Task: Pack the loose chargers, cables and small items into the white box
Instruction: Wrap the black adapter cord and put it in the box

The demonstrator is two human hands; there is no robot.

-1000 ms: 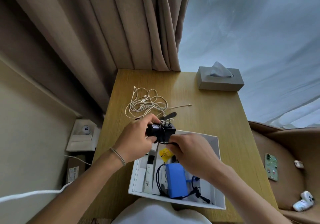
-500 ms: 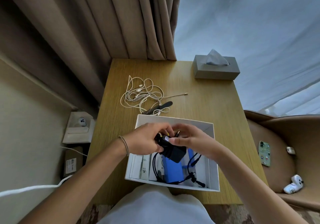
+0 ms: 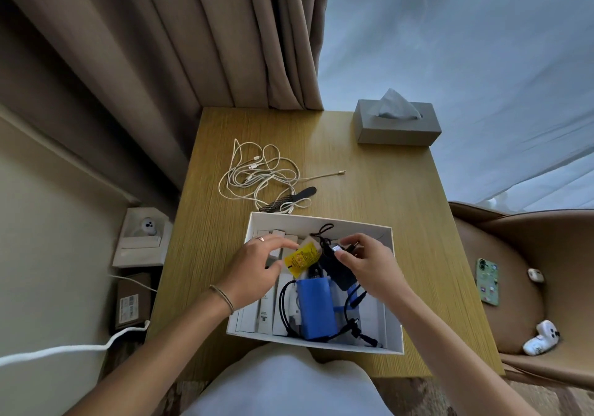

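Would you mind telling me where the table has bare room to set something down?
Bare wood lies right of the white cables, between the tissue box and the white box, and along the table's left edge. The white box's inside is crowded.

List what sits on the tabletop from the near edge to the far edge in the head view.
white box → black comb → black nail file → tangle of white cables → grey tissue box
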